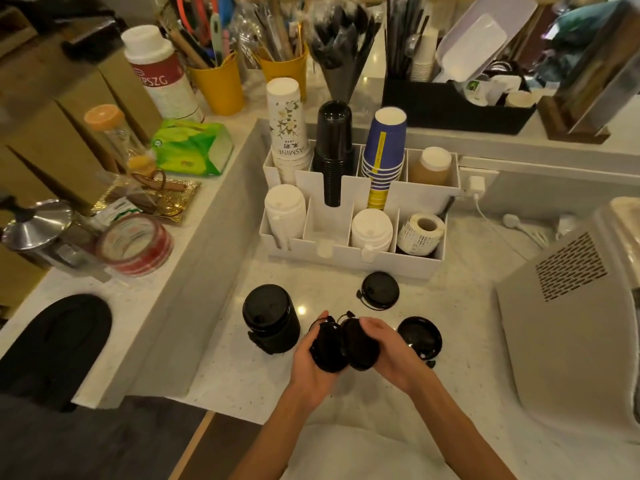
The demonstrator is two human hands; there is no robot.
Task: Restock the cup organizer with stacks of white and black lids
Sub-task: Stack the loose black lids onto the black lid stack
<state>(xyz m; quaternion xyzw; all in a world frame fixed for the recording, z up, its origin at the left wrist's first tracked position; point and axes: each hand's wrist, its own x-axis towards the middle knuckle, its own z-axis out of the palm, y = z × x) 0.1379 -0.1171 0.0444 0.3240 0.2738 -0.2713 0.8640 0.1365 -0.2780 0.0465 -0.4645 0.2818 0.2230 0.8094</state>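
Note:
The white cup organizer (349,258) stands at the back of the counter. Its front row holds a tall stack of white lids (284,213) at the left, a bare slot (327,226), and a shorter white lid stack (371,229). My left hand (311,367) grips a black lid (327,348). My right hand (389,351) grips another black lid (360,346), and the two lids touch face to face. A stack of black lids (270,318) stands left of my hands. Single black lids lie behind (380,290) and to the right (419,337).
A label roll (420,233) fills the front right slot. Paper cup stacks (287,123), black cups (333,150), blue cups (384,150) and a bottle (431,166) fill the back row. A grey machine (571,323) stands right; a raised ledge with a tape roll (135,244) runs left.

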